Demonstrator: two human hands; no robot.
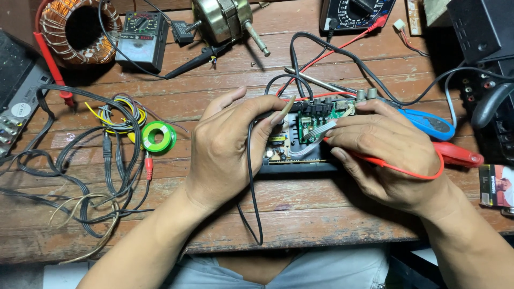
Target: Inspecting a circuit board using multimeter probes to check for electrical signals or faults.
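The fingers (267,109) of the left hand (225,150) are closed around one thin black probe lead (250,176), its tip pressed toward one green printed circuit board (316,120). The right hand (385,147) curls its fingers around one red probe lead (407,170), though the tip is hidden, so contact cannot be confirmed. The board sits mid-desk in one flat black chassis (297,167) on the worn wooden plank desk (321,214). Left lies one green solder reel (158,137) beside a tangle of black cables (80,176). Far away stand two analogue multimeters (140,38), one copper-wound toroid coil (80,29) and one brass-coloured motor (222,18). Right of the board lie blue-handled pliers (428,123).
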